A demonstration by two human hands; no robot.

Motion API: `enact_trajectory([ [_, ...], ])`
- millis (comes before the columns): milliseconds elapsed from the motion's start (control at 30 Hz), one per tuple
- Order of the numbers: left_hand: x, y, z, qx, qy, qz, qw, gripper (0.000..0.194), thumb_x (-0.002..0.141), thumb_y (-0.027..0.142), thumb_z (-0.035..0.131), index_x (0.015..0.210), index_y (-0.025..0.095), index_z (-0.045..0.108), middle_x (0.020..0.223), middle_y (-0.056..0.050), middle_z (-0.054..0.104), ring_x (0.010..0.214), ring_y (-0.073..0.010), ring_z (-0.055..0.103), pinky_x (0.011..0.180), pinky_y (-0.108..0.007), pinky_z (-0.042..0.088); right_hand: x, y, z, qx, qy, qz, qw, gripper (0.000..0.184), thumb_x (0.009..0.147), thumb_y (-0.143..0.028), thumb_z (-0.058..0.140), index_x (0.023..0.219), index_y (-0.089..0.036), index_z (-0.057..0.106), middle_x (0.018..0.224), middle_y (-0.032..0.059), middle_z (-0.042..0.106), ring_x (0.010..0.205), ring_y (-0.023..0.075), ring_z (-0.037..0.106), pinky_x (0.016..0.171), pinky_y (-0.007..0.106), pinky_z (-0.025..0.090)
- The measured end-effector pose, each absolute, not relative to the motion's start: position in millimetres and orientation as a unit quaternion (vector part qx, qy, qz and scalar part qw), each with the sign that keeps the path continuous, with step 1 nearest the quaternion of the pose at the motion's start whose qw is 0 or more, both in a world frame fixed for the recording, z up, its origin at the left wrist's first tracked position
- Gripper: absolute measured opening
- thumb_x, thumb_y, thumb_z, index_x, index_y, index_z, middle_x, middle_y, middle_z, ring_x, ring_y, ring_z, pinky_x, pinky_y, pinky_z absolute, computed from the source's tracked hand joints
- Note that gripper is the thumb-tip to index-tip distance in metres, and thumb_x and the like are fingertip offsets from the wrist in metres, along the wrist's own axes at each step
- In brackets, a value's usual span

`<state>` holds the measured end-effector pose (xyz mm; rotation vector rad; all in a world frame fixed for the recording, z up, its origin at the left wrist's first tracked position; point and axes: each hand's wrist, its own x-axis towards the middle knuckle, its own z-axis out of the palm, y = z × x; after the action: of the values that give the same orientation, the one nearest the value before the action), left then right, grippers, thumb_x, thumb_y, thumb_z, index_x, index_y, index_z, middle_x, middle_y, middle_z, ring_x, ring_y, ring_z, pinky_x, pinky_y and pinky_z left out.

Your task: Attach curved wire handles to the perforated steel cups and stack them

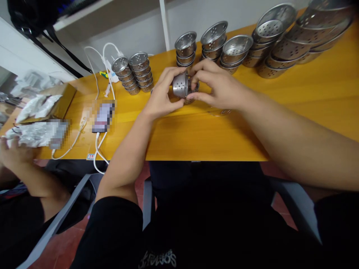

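A small perforated metal cup point(180, 85) is tipped on its side just above the table. My left hand point(161, 93) is closed round it, thumb below and fingers over the top. At the cup's right end, my right hand point(215, 84) has its fingertips and thumb closed on a second perforated metal piece point(193, 98), which looks like another cup. The fingers partly hide it, so I cannot tell whether the two are nested. Below my right wrist, a thin wire loop point(221, 111) lies on the wooden table point(196, 138).
Stacks of perforated cups point(140, 73) stand behind my left hand. More stacks, with larger cups point(291, 46), line the back right. A phone point(103, 116) with white cables lies left. Further left, a co-worker's hand point(15, 153) is beside plastic bags point(30, 134) and a cardboard box point(66, 99).
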<state>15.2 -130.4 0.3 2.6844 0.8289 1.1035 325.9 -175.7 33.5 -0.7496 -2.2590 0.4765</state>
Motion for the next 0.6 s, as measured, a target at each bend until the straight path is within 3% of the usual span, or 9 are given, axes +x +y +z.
enact_trajectory([
  [167,14,-127,-1,0.892,0.255,0.367,0.061,0.103,0.11,0.098,0.086,0.186,0.036,0.054,0.179,-0.02,0.071,0.171,-0.0501,0.072,0.148,-0.071,0.061,322,-173,31,-0.319,-0.852,0.207,0.359,0.043,0.115,-0.084,0.08,0.146,-0.058,0.093,0.167,0.0063,0.08,0.164,0.0549,0.059,0.145,0.089,0.049],
  [400,14,-128,-1,0.894,0.259,0.361,0.061,0.104,0.107,0.098,0.089,0.185,0.036,0.057,0.175,-0.02,0.072,0.166,-0.0491,0.075,0.146,-0.07,0.062,326,-170,35,-0.322,-0.857,0.191,0.353,0.045,0.111,-0.094,0.078,0.14,-0.064,0.095,0.151,0.0057,0.085,0.144,0.0545,0.07,0.137,0.089,0.057],
  [600,4,-120,-3,0.866,0.33,0.363,0.099,0.104,0.105,0.096,0.091,0.184,0.035,0.061,0.177,-0.019,0.071,0.169,-0.0505,0.07,0.148,-0.069,0.06,330,-174,39,-0.355,-0.844,0.149,0.374,0.051,0.119,-0.089,0.069,0.155,-0.059,0.089,0.162,0.009,0.081,0.159,0.0539,0.064,0.14,0.086,0.052],
])
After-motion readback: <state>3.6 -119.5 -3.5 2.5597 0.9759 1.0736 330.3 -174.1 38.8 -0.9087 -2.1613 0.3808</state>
